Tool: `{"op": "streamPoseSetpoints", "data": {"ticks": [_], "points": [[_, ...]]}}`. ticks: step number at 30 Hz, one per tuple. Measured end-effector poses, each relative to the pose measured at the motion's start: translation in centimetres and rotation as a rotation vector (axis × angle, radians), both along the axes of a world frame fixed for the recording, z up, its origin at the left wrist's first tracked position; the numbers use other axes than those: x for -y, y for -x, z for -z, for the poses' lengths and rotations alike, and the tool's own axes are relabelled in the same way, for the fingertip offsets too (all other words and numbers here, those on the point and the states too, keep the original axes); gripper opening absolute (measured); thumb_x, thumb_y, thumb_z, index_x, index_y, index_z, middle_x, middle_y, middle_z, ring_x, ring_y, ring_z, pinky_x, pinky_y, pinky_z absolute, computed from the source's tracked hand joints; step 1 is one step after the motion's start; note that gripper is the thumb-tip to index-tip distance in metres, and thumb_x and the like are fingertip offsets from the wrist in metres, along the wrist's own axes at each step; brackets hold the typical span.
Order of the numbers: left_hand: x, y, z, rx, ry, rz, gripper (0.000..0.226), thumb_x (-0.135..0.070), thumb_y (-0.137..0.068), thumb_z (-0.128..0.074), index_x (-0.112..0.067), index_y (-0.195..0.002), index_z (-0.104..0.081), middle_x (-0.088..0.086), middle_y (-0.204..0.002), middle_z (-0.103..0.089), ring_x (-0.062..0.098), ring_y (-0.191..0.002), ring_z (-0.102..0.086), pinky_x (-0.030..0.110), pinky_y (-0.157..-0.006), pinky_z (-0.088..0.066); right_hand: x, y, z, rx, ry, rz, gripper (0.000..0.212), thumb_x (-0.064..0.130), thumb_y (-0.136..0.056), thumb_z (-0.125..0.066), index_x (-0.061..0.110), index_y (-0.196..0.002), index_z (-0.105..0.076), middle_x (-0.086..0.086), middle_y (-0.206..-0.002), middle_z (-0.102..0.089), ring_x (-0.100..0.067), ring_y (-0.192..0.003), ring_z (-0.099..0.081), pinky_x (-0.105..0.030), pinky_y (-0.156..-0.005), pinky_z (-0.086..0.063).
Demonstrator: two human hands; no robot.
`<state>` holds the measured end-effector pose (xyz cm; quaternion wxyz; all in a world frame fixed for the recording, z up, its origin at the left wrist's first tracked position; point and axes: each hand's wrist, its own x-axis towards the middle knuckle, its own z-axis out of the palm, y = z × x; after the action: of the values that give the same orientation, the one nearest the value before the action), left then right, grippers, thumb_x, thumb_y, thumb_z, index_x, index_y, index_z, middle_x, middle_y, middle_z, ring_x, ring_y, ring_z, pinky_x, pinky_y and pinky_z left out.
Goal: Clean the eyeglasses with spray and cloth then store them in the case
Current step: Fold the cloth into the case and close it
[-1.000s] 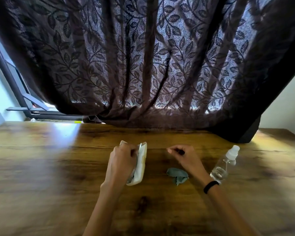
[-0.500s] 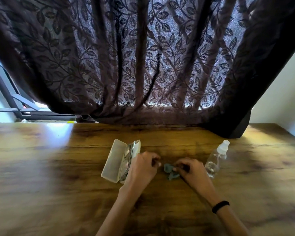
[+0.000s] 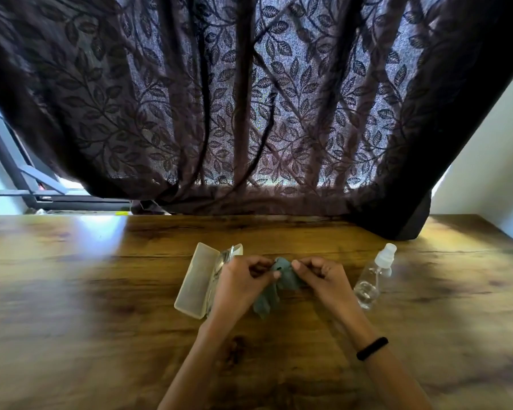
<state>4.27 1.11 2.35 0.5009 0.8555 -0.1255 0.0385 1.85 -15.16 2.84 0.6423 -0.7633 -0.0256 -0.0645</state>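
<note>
- Head view looks down on a wooden table [image 3: 71,306], with both of the person's hands meeting just above its middle.
- Left hand [image 3: 239,281] has its fingers curled, with thumb and fingertips pinching the upper left edge of a grey-green cloth [image 3: 268,294].
- Right hand [image 3: 323,276] pinches the upper right edge of the same cloth between thumb and forefinger; a black band [image 3: 371,348] sits on that wrist.
- Between the two hands the cloth is crumpled, and its loose end hangs down to the tabletop beneath the left hand.
- An open pale case [image 3: 197,279] lies just left of the left hand, angled on the table, lid laid back.
- Eyeglasses [image 3: 221,263] lie inside the case; only part of the frame and a lens show above the left hand, the rest hidden behind it.
- A clear spray bottle [image 3: 373,276] with a white nozzle stands to the right of the right hand, apart from it, with a little liquid at its base.
- A dark curtain [image 3: 249,99] with a leaf pattern hangs behind the far edge of the table.
- A dark window frame [image 3: 27,184] shows at the left, beside the curtain.
</note>
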Motion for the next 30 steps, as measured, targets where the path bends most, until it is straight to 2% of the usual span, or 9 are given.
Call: {"op": "streamPoseSetpoints", "data": {"ticks": [5, 9, 12, 17, 20, 23, 24, 27, 30], "points": [[-1.1, -0.4, -0.2, 0.035, 0.082, -0.059, 0.014, -0.023, -0.076, -0.073, -0.026, -0.088, -0.068, -0.020, -0.079, -0.063, -0.009, -0.074, -0.059, 0.003, -0.061, -0.045, 0.1, 0.0, -0.3, -0.020, -0.093, 0.065, 0.010, 0.019, -0.085, -0.060, 0.017, -0.081, -0.069, 0.004, -0.075, -0.073, -0.006, -0.070, -0.068, -0.014, -0.055, -0.051], [-1.8, -0.9, -0.1, 0.003, 0.155, 0.007, 0.014, -0.020, -0.078, -0.071, -0.031, -0.074, -0.065, -0.012, -0.076, -0.067, 0.002, -0.075, -0.063, 0.009, -0.063, -0.048, 0.2, 0.0, -0.8, -0.032, -0.137, 0.053, 0.013, 0.022, -0.085, -0.059, 0.016, -0.082, -0.070, 0.005, -0.073, -0.074, -0.006, -0.069, -0.068, -0.012, -0.054, -0.049], [-1.9, -1.0, -0.2, -0.090, 0.313, 0.132, 0.010, -0.016, -0.084, -0.063, -0.025, -0.079, -0.061, -0.004, -0.082, -0.066, 0.011, -0.082, -0.062, 0.022, -0.071, -0.049, 0.4, 0.0, -1.4, -0.049, -0.168, 0.010, 0.018, 0.029, -0.084, -0.058, 0.015, -0.080, -0.070, 0.006, -0.069, -0.073, -0.005, -0.063, -0.066, -0.011, -0.050, -0.047], [-1.7, -0.7, -0.4, -0.113, 0.444, 0.244, 0.003, -0.019, -0.087, -0.056, -0.020, -0.090, -0.054, -0.005, -0.083, -0.064, 0.000, -0.077, -0.061, 0.014, -0.062, -0.047, 1.0, -0.2, -2.3, -0.069, -0.091, -0.128, 0.026, 0.040, -0.068, -0.066, 0.018, -0.082, -0.069, 0.008, -0.069, -0.072, -0.003, -0.062, -0.064, -0.013, -0.049, -0.047], [-1.4, -0.5, -0.8, -0.079, 0.389, 0.272, 0.045, -0.038, -0.069, -0.069, -0.030, -0.109, -0.049, -0.003, -0.098, -0.065, 0.010, -0.091, -0.064, 0.024, -0.074, -0.053, 1.1, -0.5, -2.6, -0.047, 0.029, -0.172, 0.032, 0.040, -0.062, -0.069, 0.018, -0.086, -0.070, 0.003, -0.083, -0.071, -0.008, -0.075, -0.063, -0.019, -0.061, -0.051], [-0.7, -0.3, -0.9, -0.030, 0.289, 0.348, 0.072, -0.032, -0.064, -0.077, -0.035, -0.127, -0.041, -0.002, -0.113, -0.059, 0.011, -0.100, -0.063, 0.028, -0.083, -0.054, 1.3, -0.9, -3.2, 0.011, 0.167, -0.192, 0.020, 0.034, -0.072, -0.066, 0.017, -0.082, -0.070, -0.001, -0.083, -0.069, -0.009, -0.077, -0.063, -0.019, -0.065, -0.049], [-0.5, -0.3, -0.9, 0.001, 0.243, 0.333, 0.069, -0.027, -0.067, -0.077, -0.036, -0.126, -0.043, -0.004, -0.114, -0.057, 0.010, -0.101, -0.062, 0.025, -0.084, -0.053, 1.3, -1.0, -3.4, 0.029, 0.224, -0.201, 0.013, 0.029, -0.077, -0.065, 0.017, -0.080, -0.069, 0.000, -0.080, -0.069, -0.007, -0.073, -0.062, -0.018, -0.064, -0.048], [-0.1, -0.6, -1.0, 0.152, 0.089, 0.221, 0.031, -0.022, -0.077, -0.071, -0.033, -0.103, -0.061, -0.012, -0.100, -0.060, 0.005, -0.093, -0.059, 0.013, -0.078, -0.049, 1.4, -1.6, -3.6, 0.071, 0.330, -0.197, 0.012, 0.024, -0.084, -0.062, 0.017, -0.078, -0.070, 0.005, -0.071, -0.066, -0.002, -0.065, -0.059, -0.014, -0.057, -0.045], [-0.2, -1.3, -1.4, 0.179, -0.015, 0.141, 0.009, -0.022, -0.083, -0.065, -0.027, -0.090, -0.068, -0.014, -0.084, -0.065, 0.005, -0.081, -0.061, 0.014, -0.068, -0.048, 1.7, -2.3, -3.6, 0.060, 0.373, -0.202, 0.006, 0.018, -0.080, -0.067, 0.014, -0.084, -0.071, 0.004, -0.077, -0.068, 0.002, -0.067, -0.059, -0.011, -0.059, -0.046]]}}
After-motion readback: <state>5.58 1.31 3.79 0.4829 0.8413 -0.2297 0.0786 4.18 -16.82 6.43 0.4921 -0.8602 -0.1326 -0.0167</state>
